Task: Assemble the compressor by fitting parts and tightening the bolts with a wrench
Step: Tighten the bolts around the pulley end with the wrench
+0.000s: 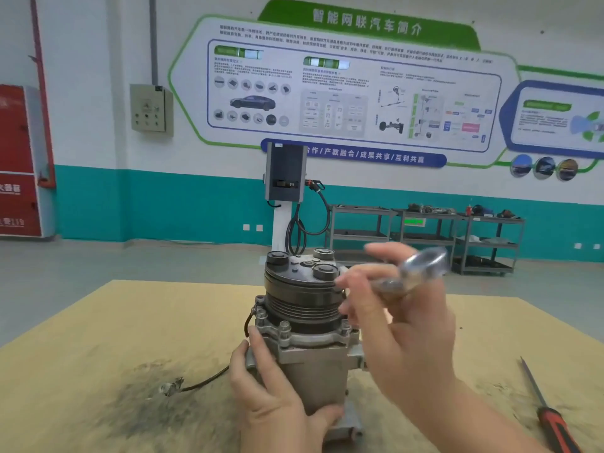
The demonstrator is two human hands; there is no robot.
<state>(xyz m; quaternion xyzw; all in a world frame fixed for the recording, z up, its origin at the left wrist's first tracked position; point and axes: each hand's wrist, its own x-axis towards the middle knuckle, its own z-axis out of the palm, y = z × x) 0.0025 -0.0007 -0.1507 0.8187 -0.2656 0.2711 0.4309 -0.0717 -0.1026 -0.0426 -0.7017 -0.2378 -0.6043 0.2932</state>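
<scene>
Compressor (307,335) looks heavy and rigid; our left hand (277,400) wraps its metal body, while our right hand (402,325) pinches a blurred wrench (415,269).

Bright, even indoor light; my right hand (402,325) and its wrench (421,268) blur, and the edges curve.

This is a vehicle training workshop. A large wall poster (343,86) shows a car, car parts and diagrams under Chinese headings. Below the poster stands a car charging post (286,178) with a coiled cable. To the right of the post, metal shelf carts (425,237) hold engine parts. Far left of the poster is a red fire cabinet (19,161). Nearer than the post, a worn, oil-stained table (98,354) carries a red-handled screwdriver (549,413).
</scene>
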